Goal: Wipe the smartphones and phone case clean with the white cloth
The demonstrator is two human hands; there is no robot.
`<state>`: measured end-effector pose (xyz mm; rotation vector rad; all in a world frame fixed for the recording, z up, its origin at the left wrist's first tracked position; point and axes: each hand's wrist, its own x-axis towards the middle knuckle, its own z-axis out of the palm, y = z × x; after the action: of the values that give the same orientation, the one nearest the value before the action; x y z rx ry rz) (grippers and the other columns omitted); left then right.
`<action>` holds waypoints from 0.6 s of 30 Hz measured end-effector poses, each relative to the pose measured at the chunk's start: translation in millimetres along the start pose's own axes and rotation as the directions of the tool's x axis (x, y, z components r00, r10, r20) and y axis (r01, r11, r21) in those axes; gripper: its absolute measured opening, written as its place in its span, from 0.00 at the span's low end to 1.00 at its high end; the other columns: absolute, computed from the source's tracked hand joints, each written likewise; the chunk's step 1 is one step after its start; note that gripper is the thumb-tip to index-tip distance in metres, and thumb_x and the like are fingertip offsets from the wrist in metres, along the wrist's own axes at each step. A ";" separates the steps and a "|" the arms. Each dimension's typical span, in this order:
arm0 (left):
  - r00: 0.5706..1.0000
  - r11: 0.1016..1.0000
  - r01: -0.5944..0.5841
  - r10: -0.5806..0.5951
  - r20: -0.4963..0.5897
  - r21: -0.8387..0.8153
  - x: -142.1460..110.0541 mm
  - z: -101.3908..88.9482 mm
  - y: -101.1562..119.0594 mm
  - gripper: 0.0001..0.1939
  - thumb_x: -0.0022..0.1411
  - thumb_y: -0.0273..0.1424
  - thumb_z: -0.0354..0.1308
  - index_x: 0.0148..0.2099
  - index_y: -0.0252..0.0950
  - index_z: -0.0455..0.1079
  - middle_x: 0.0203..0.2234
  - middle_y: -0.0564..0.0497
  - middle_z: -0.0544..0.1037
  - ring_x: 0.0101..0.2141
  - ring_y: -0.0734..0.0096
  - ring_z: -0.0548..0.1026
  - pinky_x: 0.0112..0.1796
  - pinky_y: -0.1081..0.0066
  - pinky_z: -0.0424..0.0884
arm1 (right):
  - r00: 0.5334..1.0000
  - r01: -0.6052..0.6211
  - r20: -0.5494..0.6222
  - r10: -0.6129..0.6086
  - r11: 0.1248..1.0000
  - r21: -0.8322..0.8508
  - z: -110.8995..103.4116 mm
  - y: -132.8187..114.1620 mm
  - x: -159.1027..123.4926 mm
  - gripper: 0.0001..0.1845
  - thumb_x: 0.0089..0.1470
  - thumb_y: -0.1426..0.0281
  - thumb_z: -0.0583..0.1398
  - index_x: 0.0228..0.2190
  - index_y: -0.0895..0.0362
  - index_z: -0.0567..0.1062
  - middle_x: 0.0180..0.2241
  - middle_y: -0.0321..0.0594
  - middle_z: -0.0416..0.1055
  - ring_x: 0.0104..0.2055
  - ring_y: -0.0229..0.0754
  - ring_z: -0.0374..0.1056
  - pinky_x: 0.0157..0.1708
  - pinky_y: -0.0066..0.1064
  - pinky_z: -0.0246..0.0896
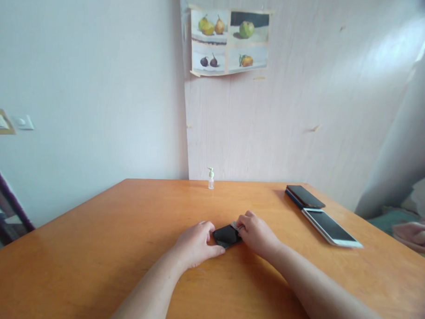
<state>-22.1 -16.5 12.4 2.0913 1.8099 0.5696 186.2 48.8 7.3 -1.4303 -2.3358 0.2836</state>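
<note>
A black smartphone (225,236) lies screen up on the orange-brown table (158,208) in front of me. My left hand (199,243) grips its left end, thumb along the near edge and fingers at the far corner. Over the phone's right end, my right hand (255,230) is closed on a small greyish cloth (235,225), pressed against the screen. Most of the cloth is hidden under those fingers, so its full shape cannot be made out.
A small clear pump bottle (211,180) with a pale green top stands near the table's back edge. To the right lie a dark tablet (305,196) in a case and a white tablet (331,227). Fruit pictures (231,41) hang on the wall.
</note>
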 end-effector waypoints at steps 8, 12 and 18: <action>0.999 1.000 -0.021 0.021 -0.026 -0.022 1.2 2.3 -3.4 0.20 0.50 0.49 0.63 0.37 0.40 0.68 0.32 0.53 0.72 0.31 0.66 0.70 0.28 0.71 0.58 | 0.996 0.084 0.011 -0.084 0.995 0.048 5.4 -6.2 -3.8 0.05 0.56 0.71 0.57 0.29 0.57 0.73 0.34 0.40 0.69 0.36 0.38 0.66 0.36 0.26 0.54; 0.996 0.998 -0.050 0.048 -0.073 -0.033 1.9 2.8 -3.5 0.22 0.50 0.50 0.64 0.40 0.40 0.70 0.37 0.49 0.72 0.38 0.61 0.71 0.35 0.69 0.63 | 0.999 0.038 -0.032 -0.037 0.998 0.045 7.7 12.5 5.7 0.05 0.53 0.76 0.56 0.31 0.57 0.72 0.33 0.40 0.70 0.37 0.39 0.66 0.36 0.26 0.53; 0.992 0.996 -0.087 0.084 -0.092 -0.031 2.2 6.5 -3.9 0.19 0.50 0.47 0.66 0.40 0.42 0.74 0.40 0.47 0.72 0.45 0.55 0.70 0.42 0.66 0.64 | 0.996 -0.007 -0.083 0.008 1.000 0.011 11.0 18.9 7.5 0.10 0.52 0.77 0.56 0.38 0.58 0.71 0.37 0.43 0.70 0.40 0.41 0.65 0.38 0.26 0.53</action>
<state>-22.1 -13.6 5.1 2.1605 1.7518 0.7234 193.7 64.5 -7.9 -1.4188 -2.2591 0.2341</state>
